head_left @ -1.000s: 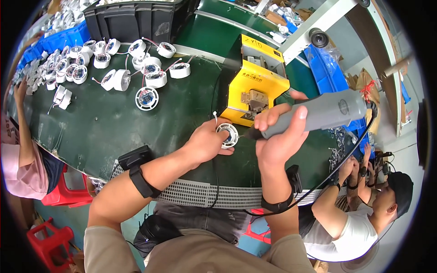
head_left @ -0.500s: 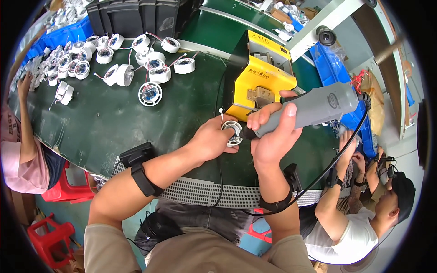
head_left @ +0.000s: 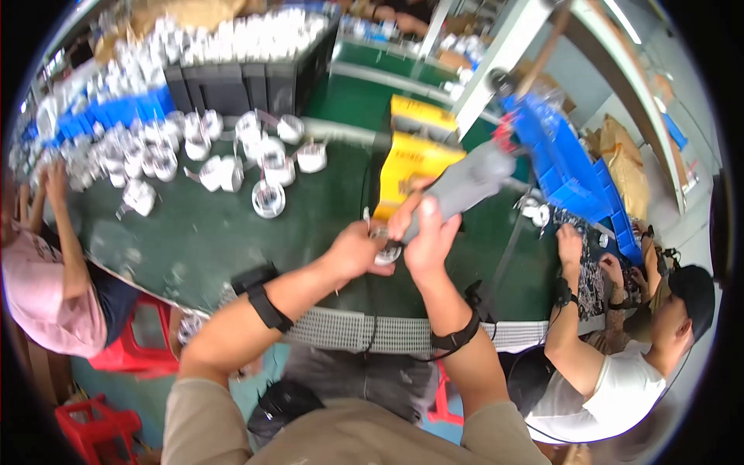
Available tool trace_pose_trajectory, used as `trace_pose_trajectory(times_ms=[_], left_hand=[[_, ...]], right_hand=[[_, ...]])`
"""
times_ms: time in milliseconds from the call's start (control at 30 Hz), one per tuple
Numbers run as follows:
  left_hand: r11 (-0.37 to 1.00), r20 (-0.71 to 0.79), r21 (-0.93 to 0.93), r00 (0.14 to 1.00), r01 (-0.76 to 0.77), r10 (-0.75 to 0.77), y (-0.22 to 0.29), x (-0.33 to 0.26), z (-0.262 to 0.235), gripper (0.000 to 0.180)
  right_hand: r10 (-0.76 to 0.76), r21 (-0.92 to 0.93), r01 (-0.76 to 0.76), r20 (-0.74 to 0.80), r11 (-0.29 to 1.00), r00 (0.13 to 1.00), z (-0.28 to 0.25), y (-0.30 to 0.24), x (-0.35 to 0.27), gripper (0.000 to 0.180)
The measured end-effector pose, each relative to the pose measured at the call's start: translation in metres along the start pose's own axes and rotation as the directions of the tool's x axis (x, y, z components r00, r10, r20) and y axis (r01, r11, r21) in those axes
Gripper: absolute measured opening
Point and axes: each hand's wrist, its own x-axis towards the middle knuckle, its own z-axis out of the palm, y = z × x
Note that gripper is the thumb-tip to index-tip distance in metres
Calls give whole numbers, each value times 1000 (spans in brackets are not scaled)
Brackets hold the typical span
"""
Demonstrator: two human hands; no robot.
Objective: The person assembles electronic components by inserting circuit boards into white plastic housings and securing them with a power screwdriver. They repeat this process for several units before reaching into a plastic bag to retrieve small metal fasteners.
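My left hand is closed on a small white round housing, holding it low over the green work surface. A grey electric screwdriver lies tilted in my right hand, whose fingers wrap its lower body. Its tip end points down at the housing; blur and my fingers hide whether they touch. Just beyond my hands stands a yellow box-shaped machine. Further left on the surface sits another white round housing, near several more with thin wires.
A black crate heaped with white parts stands at the back left, next to a blue bin. More blue bins are at the right. One person works at far left, another at right. Red stools stand below.
The view has tilted up and blurred, bringing more of the black crate into sight. My right hand and the screwdriver sit closer to my left hand, with the screwdriver angled more steeply.
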Motion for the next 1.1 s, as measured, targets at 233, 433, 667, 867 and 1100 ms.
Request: trace_pose_trajectory(times_ms=[233, 433, 667, 867, 1100], left_hand=[[592, -75, 784, 918, -188, 390, 33, -36, -34, 31], [25, -186, 964, 603, 265, 776, 29, -72, -83, 56], [-24, -147, 962, 588, 273, 796, 18, -84, -100, 60], [58, -39, 998, 530, -20, 847, 16, -96, -74, 52], [385, -314, 923, 566, -7, 763, 37, -129, -48, 34]], right_hand=[[6, -125, -27, -160, 992, 987, -18, -17, -15, 39], [43, -581, -53, -30, 812, 999, -43, -36, -30, 64], [-219, -330, 158, -158, 931, 963, -34, -118, 55, 26], [-427, -540, 330, -60, 774, 902, 33, -172, 291, 41], [-185, -849, 50, -57, 525, 981, -5, -160, 594, 76]])
